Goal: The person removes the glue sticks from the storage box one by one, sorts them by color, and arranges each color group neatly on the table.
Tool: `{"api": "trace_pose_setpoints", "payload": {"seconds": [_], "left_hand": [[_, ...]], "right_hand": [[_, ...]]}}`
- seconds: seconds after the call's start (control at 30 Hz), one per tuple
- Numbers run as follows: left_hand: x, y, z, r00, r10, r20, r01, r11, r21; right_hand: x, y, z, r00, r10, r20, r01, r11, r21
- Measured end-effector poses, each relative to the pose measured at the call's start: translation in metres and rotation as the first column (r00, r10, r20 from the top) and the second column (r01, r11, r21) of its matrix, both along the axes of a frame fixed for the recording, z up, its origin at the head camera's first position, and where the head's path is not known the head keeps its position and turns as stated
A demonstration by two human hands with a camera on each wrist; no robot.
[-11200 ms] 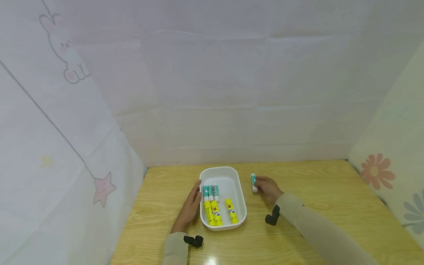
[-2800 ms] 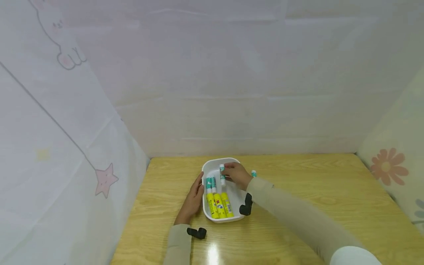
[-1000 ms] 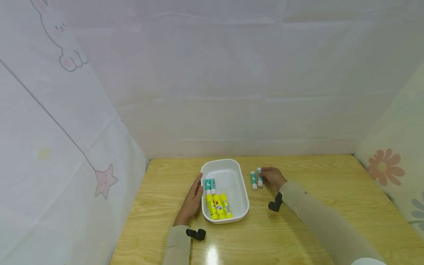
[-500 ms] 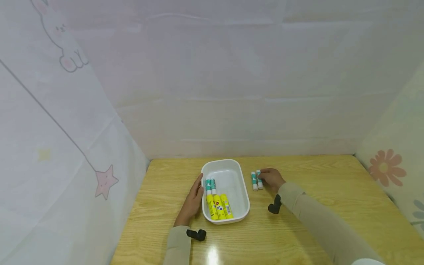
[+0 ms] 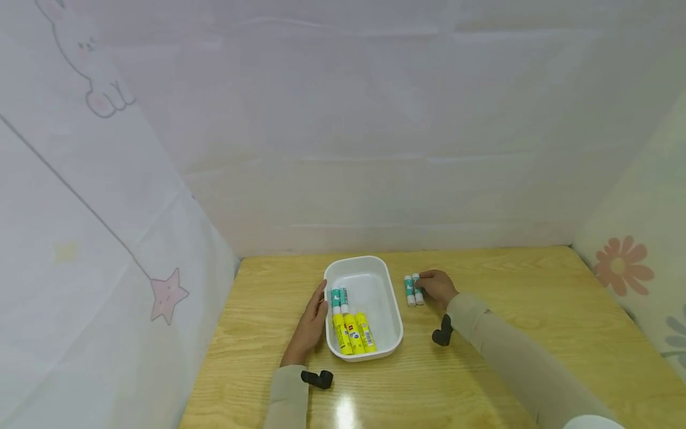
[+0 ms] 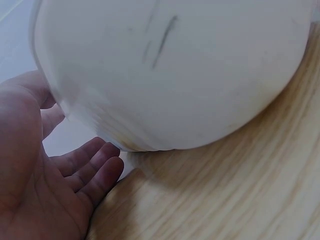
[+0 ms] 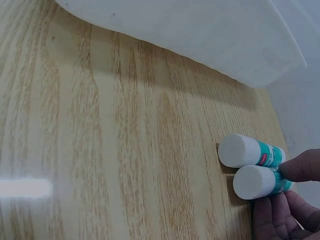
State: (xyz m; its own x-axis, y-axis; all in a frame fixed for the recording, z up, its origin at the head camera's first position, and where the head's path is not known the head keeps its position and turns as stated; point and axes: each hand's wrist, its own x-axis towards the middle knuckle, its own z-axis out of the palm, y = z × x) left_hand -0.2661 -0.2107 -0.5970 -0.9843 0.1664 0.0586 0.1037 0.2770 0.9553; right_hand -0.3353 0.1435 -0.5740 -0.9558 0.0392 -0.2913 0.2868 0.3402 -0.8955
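Observation:
On the table, right of a white plastic bin (image 5: 393, 310), two teal-and-white glue sticks lie side by side. My right hand (image 5: 439, 287) has its thumb and fingers on the right-hand glue stick (image 7: 257, 181), pinching it against the other glue stick (image 7: 245, 151). Along the bin's left side, my left hand (image 5: 311, 325) touches the outer wall, its fingers loosely extended in the left wrist view. Inside the bin, two teal glue sticks (image 5: 336, 298) lie at the left, partly above a row of yellow glue sticks (image 5: 354, 333).
The wooden table (image 5: 482, 369) runs back to a pale cloth wall (image 5: 343, 179). Printed cloth also rises at the left and right sides. A black wrist mount (image 5: 442, 332) sits at the right cuff, and another black mount (image 5: 317, 379) at the left.
A third teal glue stick has left the bin and now lies on the table beside the first. The yellow sticks were gathered together earlier. Lately the right hand has lowered slightly; the left stays put.

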Motion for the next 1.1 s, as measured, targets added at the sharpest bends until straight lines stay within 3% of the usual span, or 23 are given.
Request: {"api": "trace_pose_setpoints", "payload": {"seconds": [0.17, 0.4, 0.53, 0.77, 1.0, 1.1], "left_hand": [[0.001, 0.000, 0.004, 1.000, -0.022, 0.007, 0.022, 1.000, -0.001], [0.015, 0.004, 0.034, 0.999, -0.043, 0.028, 0.043, 0.999, -0.012], [0.018, 0.004, 0.039, 0.999, -0.038, 0.036, 0.038, 0.999, -0.011], [0.016, 0.003, 0.036, 0.999, -0.029, 0.042, 0.030, 0.999, -0.016], [0.002, 0.000, 0.001, 1.000, 0.018, 0.017, -0.018, 1.000, -0.005], [0.001, 0.001, 0.000, 1.000, 0.027, 0.012, -0.027, 1.000, -0.006]], "right_hand": [[0.000, 0.000, 0.000, 1.000, 0.002, -0.004, -0.002, 1.000, 0.014], [0.002, 0.000, 0.003, 1.000, 0.007, -0.010, -0.007, 0.999, 0.044], [0.002, -0.001, 0.002, 1.000, 0.013, -0.026, -0.011, 0.998, 0.055], [0.003, -0.002, 0.003, 1.000, 0.004, -0.027, -0.003, 0.999, 0.041], [0.003, -0.002, 0.000, 0.999, 0.009, -0.038, -0.007, 0.999, 0.054], [0.004, -0.001, 0.000, 0.999, 0.009, -0.042, -0.006, 0.999, 0.054]]}}
